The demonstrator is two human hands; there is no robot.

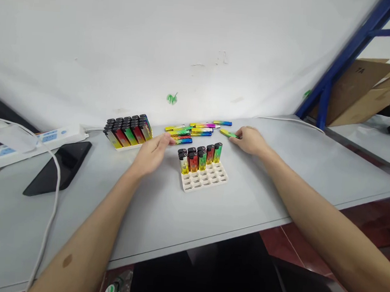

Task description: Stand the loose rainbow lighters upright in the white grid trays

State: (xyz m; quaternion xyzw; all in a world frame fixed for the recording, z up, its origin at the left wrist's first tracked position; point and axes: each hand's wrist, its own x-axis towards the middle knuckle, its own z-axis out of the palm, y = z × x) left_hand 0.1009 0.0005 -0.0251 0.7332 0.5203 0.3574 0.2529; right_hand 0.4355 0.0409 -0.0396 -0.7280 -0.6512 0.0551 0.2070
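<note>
A white slotted tray (209,179) stands mid-table with several rainbow lighters (199,157) upright in its far rows. Behind it lies a loose heap of lighters (196,130) flat on the table. My left hand (154,152) reaches toward the heap's left end, fingertips touching a lighter there. My right hand (250,141) rests at the heap's right end, fingers pinching a green-yellow lighter (228,133). A second tray, full of lighters (128,130), stands at the back left.
A black phone (60,167) lies at the left beside a white power strip (28,143) with a trailing cable (53,185). The white wall rises behind the table. A blue rack post (333,80) and cardboard boxes (369,91) stand at the right.
</note>
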